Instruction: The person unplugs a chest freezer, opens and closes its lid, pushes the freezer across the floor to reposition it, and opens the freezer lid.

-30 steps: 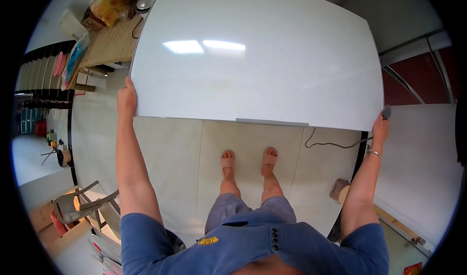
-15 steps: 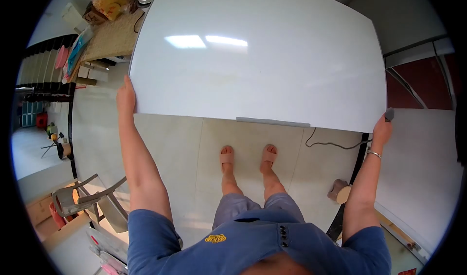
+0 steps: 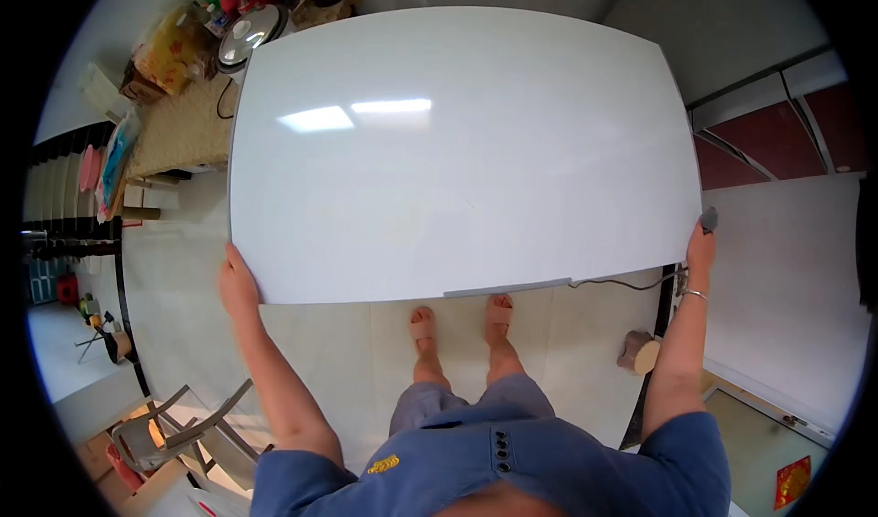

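- The board (image 3: 457, 169), white and glossy, is held out in front of the person, above the floor (image 3: 183, 261).
- The left hand (image 3: 240, 284) has its grip pinching the board's left edge near the close corner; its fingers are partly hidden.
- The right hand (image 3: 701, 250) has its grip closed on the opposite edge, near the other close corner.
- A grey piece (image 3: 710, 220) sits at the right fingertips; whether it is held or attached cannot be told.
- A grey strip (image 3: 508, 288) runs along the near edge.
- The blue shirt (image 3: 439, 457) bears a yellow emblem (image 3: 384, 465), too small to read.
- A red card (image 3: 792, 482) at lower right has gold marks, illegible.
- On the left surface (image 3: 174, 133) stand a cooker (image 3: 249, 34) and a patterned bag (image 3: 172, 50).
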The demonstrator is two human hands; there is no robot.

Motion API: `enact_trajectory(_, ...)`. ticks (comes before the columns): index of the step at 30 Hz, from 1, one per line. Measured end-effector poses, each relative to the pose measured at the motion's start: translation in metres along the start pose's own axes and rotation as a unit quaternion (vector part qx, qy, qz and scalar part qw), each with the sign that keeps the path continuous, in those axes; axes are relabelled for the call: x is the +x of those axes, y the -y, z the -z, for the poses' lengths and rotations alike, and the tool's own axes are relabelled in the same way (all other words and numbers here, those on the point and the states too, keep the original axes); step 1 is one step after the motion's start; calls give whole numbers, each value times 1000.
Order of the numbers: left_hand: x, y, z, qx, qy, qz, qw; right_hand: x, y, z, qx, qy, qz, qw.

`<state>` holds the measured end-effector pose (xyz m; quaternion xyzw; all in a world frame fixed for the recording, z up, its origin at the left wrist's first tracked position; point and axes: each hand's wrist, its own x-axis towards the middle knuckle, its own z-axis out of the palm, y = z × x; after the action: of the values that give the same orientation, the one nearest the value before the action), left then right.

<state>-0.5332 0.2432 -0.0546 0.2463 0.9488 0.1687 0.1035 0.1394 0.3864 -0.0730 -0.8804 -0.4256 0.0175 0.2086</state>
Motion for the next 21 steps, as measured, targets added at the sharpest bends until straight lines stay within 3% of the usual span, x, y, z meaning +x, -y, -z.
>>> enact_trajectory(1,-6,-1,-2,-22,-60,-12,998,-2,7,8,-19,33,-13,999)
enact_trajectory(2,-10,-7,-1,-22,-59,-13,998,-4,11,14,-40,67,-25,997)
enact_trajectory(5,-14,-21,5,-34,-37,50,998,-5,16,14,-67,65,-58,994)
enact_trajectory(11,-6,-17,4,-32,-35,6,999,-9,9,11,-44,17,-30,998)
enact_trajectory(21,9,-16,6,-21,-18,-14,1000,-28,3,19,-94,33,-62,993)
